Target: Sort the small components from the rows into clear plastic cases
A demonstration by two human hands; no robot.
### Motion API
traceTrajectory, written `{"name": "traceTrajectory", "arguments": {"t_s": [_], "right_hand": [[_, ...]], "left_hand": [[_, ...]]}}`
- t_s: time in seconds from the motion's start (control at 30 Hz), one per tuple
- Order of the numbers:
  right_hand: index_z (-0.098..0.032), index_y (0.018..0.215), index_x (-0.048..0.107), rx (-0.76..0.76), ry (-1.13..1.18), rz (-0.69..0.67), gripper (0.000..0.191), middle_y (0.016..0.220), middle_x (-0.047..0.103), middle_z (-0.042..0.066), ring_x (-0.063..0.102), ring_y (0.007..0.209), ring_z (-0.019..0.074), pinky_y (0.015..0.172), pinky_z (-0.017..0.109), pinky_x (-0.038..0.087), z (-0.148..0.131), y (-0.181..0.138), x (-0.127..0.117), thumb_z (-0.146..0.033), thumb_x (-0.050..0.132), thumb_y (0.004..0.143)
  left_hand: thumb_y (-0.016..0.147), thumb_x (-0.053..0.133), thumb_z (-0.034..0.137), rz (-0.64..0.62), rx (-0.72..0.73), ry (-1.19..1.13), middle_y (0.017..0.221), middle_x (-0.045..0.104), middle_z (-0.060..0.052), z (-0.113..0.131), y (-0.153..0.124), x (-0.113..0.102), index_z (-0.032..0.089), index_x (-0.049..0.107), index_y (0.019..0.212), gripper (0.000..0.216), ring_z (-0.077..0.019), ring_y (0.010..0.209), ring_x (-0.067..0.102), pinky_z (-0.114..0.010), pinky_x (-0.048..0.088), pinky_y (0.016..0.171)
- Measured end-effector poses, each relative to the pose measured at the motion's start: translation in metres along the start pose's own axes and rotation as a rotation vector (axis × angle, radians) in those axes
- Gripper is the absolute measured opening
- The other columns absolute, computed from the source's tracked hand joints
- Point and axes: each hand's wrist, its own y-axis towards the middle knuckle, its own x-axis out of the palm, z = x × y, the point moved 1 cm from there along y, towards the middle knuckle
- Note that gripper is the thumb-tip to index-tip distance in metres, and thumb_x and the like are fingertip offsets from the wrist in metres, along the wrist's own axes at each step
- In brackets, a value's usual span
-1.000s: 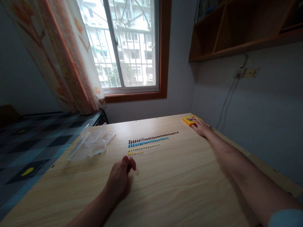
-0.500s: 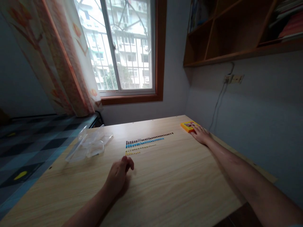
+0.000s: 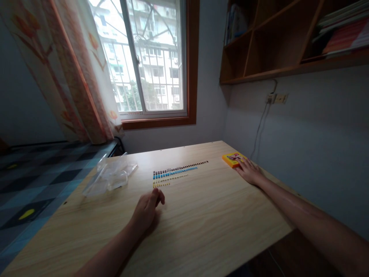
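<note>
My left hand rests on its side on the wooden table, fingers loosely curled, nothing visible in them. Just beyond it lie several rows of tiny pieces, dark, blue and yellow, laid in straight lines. My right hand is stretched out flat at the table's far right edge, its fingertips touching a small yellow box that lies flat near the wall.
A clear plastic container lies on the table's left part. Behind it stand a window with a curtain. A wooden shelf hangs on the right wall above a socket and cable. A chequered bed is to the left.
The view has drifted back and to the right, so more of the table's near edge shows. My right hand has drawn slightly back, keeping its fingertips on the yellow box. The left hand stays put.
</note>
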Motion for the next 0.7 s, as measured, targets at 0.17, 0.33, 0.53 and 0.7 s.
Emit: {"name": "traceTrajectory", "arguments": {"t_s": [0.17,0.33,0.53,0.7], "right_hand": [[-0.029,0.163,0.023,0.003,-0.009,0.006,0.066,0.169,0.024,0.01,0.022,0.155,0.0348,0.116,0.068,0.029,-0.003,-0.002,-0.005,-0.054,0.024,0.102],[-0.028,0.163,0.023,0.001,-0.023,0.037,0.067,0.168,0.026,0.013,0.026,0.153,0.0379,0.114,0.071,0.029,-0.005,-0.005,-0.009,-0.054,0.026,0.101],[-0.029,0.164,0.016,-0.071,-0.022,0.15,0.068,0.168,0.024,0.013,0.021,0.154,0.0408,0.118,0.073,0.016,-0.014,-0.017,-0.012,-0.049,0.031,0.101],[-0.026,0.164,0.018,-0.206,0.011,0.158,0.07,0.169,0.023,0.013,0.015,0.156,0.0372,0.123,0.065,0.013,-0.046,-0.038,-0.009,-0.045,0.036,0.099]], "left_hand": [[0.098,0.023,0.071,-0.037,0.024,0.012,0.053,0.043,0.002,0.0,0.001,0.002,0.02,0.059,0.062,0.073,-0.0155,0.053,0.043,-0.027,0.036,0.055],[0.099,0.025,0.069,-0.086,0.036,0.039,0.055,0.045,0.002,-0.001,0.0,0.003,0.02,0.061,0.062,0.071,-0.0161,0.055,0.045,-0.027,0.037,0.058],[0.1,0.023,0.064,-0.078,0.041,0.099,0.056,0.049,0.001,-0.002,-0.001,0.004,0.02,0.062,0.064,0.068,-0.0178,0.059,0.051,-0.028,0.042,0.061],[0.1,0.025,0.057,-0.058,0.052,0.164,0.064,0.06,-0.002,0.001,-0.001,0.005,0.02,0.064,0.071,0.062,-0.0204,0.066,0.059,-0.031,0.046,0.069]]}}
